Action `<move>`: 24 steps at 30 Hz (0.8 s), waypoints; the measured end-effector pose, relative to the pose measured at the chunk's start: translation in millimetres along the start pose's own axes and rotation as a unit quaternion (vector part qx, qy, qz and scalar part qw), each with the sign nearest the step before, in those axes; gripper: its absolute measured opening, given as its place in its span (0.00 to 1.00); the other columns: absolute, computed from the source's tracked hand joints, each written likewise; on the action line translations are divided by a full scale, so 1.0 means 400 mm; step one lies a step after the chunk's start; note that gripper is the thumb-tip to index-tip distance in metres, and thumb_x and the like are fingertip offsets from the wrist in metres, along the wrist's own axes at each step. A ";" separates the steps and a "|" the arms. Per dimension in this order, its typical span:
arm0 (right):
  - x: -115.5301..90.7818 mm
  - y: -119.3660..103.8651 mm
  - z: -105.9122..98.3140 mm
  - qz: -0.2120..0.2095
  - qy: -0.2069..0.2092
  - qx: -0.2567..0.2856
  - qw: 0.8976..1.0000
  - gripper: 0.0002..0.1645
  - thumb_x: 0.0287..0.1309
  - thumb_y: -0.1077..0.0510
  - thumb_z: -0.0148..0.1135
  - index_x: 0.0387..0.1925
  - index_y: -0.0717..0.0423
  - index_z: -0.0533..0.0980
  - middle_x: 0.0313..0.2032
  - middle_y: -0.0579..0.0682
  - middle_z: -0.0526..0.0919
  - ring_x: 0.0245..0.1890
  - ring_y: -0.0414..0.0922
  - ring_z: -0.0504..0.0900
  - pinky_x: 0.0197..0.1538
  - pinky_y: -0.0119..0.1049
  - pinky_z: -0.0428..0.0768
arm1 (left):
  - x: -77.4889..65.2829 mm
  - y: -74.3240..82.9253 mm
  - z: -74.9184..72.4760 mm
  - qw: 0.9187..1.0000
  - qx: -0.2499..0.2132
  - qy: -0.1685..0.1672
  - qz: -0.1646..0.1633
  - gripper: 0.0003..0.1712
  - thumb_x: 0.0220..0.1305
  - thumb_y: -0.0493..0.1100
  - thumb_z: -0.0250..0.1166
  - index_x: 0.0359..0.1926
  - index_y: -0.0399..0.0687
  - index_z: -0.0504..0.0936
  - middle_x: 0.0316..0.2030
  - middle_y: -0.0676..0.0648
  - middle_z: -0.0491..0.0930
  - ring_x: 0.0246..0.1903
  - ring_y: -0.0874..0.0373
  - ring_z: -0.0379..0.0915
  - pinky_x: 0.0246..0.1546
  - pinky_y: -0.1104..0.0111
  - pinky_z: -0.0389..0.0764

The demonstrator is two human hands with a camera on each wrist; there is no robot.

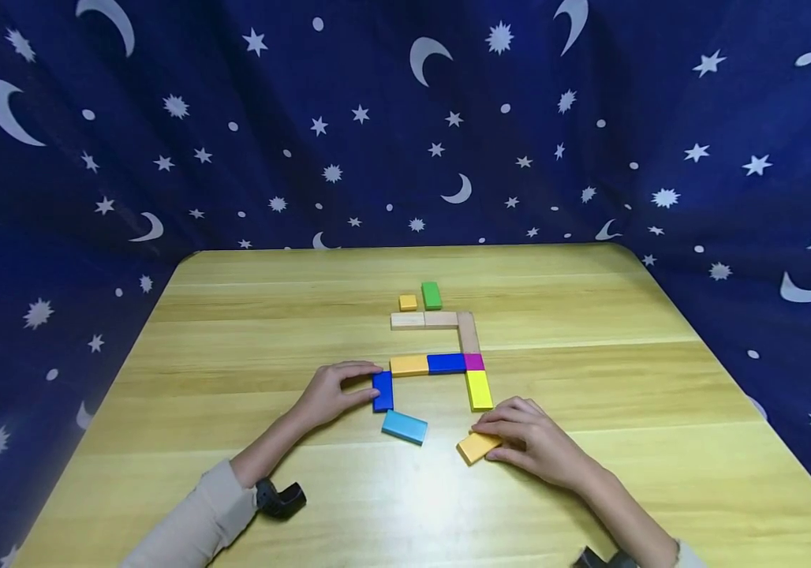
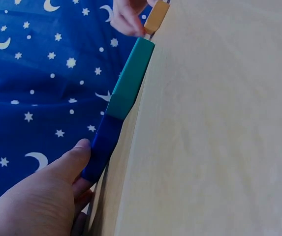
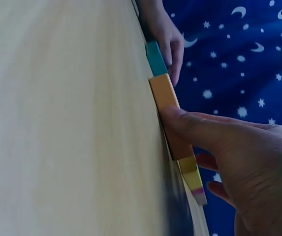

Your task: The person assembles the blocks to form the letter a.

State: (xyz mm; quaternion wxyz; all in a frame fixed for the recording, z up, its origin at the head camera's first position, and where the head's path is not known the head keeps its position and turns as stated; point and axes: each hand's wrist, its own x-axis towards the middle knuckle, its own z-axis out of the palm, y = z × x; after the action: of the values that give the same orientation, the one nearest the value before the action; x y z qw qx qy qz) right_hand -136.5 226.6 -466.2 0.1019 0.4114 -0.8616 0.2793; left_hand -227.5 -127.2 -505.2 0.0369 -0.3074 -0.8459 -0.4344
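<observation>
My left hand (image 1: 329,394) pinches a dark blue block (image 1: 383,392) at the left end of a row of flat blocks. The left wrist view shows the thumb on this blue block (image 2: 101,147), with fingers partly hidden behind it. In my right hand (image 1: 536,443) an orange block (image 1: 475,448) lies slantwise between thumb and fingers, near the table's surface. The right wrist view has the thumb pressed on the orange block (image 3: 170,113). Close to the left hand, a light blue block (image 1: 405,427) rests at a tilt just below the dark blue one.
An orange block (image 1: 409,365), a blue block (image 1: 446,364) and a magenta block (image 1: 473,362) form a row. A yellow block (image 1: 479,390) runs down from it; plain wooden blocks (image 1: 441,319) bend above. Farther back lie a small orange block (image 1: 408,303) and a green block (image 1: 431,295).
</observation>
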 end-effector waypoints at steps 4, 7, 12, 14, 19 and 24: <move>0.026 0.000 0.005 -0.020 0.010 -0.014 1.000 0.28 0.42 0.49 0.73 0.48 0.49 0.79 0.47 0.43 0.79 0.49 0.45 0.72 0.54 0.39 0.62 | 0.001 0.000 0.000 1.000 0.001 0.002 0.001 0.20 0.55 0.55 0.66 0.49 0.58 0.82 0.49 0.56 0.79 0.51 0.61 0.73 0.52 0.63 0.72; 0.042 0.006 0.006 -0.045 0.016 -0.010 0.999 0.28 0.40 0.49 0.74 0.46 0.51 0.80 0.46 0.44 0.80 0.49 0.49 0.73 0.54 0.43 0.61 | 0.001 0.003 -0.002 1.000 0.001 -0.002 -0.001 0.21 0.55 0.55 0.66 0.49 0.58 0.82 0.49 0.56 0.79 0.51 0.60 0.72 0.53 0.62 0.72; 0.062 0.021 0.008 -0.063 0.011 -0.002 0.998 0.23 0.40 0.52 0.74 0.43 0.50 0.81 0.42 0.43 0.81 0.49 0.50 0.74 0.54 0.45 0.61 | -0.001 0.005 -0.005 1.000 0.000 -0.003 -0.004 0.21 0.55 0.55 0.66 0.49 0.57 0.82 0.49 0.56 0.78 0.51 0.60 0.72 0.53 0.62 0.71; 0.066 0.027 0.010 -0.061 0.002 0.001 0.998 0.20 0.42 0.52 0.73 0.41 0.49 0.82 0.41 0.41 0.82 0.49 0.50 0.74 0.55 0.46 0.60 | -0.001 0.005 -0.006 1.000 0.000 -0.001 -0.001 0.21 0.55 0.55 0.66 0.49 0.57 0.82 0.49 0.56 0.79 0.51 0.59 0.72 0.53 0.62 0.71; 0.077 0.036 0.015 -0.054 -0.018 0.012 0.998 0.18 0.44 0.52 0.72 0.41 0.47 0.82 0.41 0.40 0.82 0.51 0.49 0.73 0.56 0.47 0.59 | -0.002 0.004 -0.005 1.000 0.000 0.000 0.004 0.20 0.55 0.54 0.66 0.49 0.56 0.82 0.49 0.56 0.79 0.51 0.60 0.73 0.52 0.62 0.72; 0.085 0.041 0.015 -0.049 -0.026 0.019 0.998 0.19 0.44 0.51 0.72 0.42 0.48 0.82 0.42 0.41 0.82 0.51 0.49 0.73 0.56 0.49 0.59 | -0.001 0.004 -0.003 1.000 0.001 -0.001 0.004 0.21 0.55 0.55 0.66 0.49 0.57 0.82 0.49 0.56 0.79 0.51 0.59 0.73 0.52 0.61 0.72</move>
State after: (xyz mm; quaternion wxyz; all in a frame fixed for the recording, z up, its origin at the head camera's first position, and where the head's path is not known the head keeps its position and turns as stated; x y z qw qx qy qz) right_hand -170.7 209.3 -464.0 0.0855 0.4618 -0.8373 0.2798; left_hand -226.6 -127.6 -503.4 0.0386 -0.3110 -0.8452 -0.4329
